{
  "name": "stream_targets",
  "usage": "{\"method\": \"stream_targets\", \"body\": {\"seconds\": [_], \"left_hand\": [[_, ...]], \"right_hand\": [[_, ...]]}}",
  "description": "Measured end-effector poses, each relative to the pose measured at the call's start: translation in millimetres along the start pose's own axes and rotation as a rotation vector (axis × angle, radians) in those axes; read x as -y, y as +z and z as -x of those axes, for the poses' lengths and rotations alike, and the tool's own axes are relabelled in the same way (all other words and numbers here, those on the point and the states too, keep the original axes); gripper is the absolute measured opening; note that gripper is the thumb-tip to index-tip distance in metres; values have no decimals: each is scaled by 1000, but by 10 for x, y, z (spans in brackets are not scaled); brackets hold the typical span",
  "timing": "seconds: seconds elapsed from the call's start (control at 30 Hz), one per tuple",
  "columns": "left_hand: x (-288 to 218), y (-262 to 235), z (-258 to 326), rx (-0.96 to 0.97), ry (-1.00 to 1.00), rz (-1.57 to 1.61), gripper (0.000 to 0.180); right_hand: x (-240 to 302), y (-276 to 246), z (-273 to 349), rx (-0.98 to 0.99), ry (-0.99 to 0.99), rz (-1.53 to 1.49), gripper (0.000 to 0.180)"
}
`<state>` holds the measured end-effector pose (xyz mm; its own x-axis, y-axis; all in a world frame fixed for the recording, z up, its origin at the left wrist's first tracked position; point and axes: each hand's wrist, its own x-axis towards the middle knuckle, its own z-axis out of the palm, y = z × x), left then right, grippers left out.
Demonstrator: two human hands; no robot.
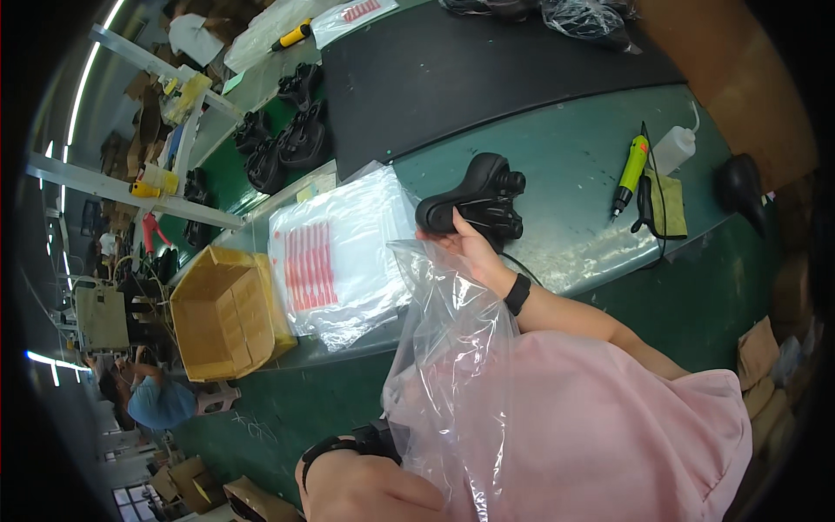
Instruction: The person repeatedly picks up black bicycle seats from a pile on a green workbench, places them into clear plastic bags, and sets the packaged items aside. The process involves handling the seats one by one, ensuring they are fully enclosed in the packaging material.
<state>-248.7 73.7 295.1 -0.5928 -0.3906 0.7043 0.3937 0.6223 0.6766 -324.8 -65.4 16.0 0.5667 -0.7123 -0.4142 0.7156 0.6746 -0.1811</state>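
A green counter [574, 187] crossed the frame, its near edge bending below the centre. In the middle, the right hand [474, 250] was closed, palm up, around a black saddle [477, 198], above the surface or close to it; the gap, if any, could not be judged. A clear bag [457, 348] hung from beside its fingers across the pink clothing [609, 418]. At the lower edge the left arm [374, 487] showed, but its hand's state could not be told. Just left of the saddle lay flat plastic bags [348, 248], overhanging the near edge; farther left stood a yellow carton [230, 317]. Behind spread a black mat [470, 74]. Rightward, a stretch of green surface separated the saddle from a lime screwdriver [631, 174].
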Motion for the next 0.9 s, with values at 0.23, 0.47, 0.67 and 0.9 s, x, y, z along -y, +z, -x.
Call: {"method": "stream_targets", "body": {"seconds": [0.23, 0.47, 0.67, 0.9], "left_hand": [[133, -16, -6, -83, 6, 185, 26], [109, -225, 426, -895, -810, -1031, 30], [-293, -982, 1991, -1043, -1414, -797, 13], [-88, -1907, 2399, -1355, -1012, -832, 23]], "right_hand": [[-42, -109, -100, 57, 1, -166, 45], [153, -312, -143, -95, 71, -131, 28], [244, -1015, -122, -239, -477, 449, 32], [794, -1279, 42, -316, -194, 490, 26]]}}
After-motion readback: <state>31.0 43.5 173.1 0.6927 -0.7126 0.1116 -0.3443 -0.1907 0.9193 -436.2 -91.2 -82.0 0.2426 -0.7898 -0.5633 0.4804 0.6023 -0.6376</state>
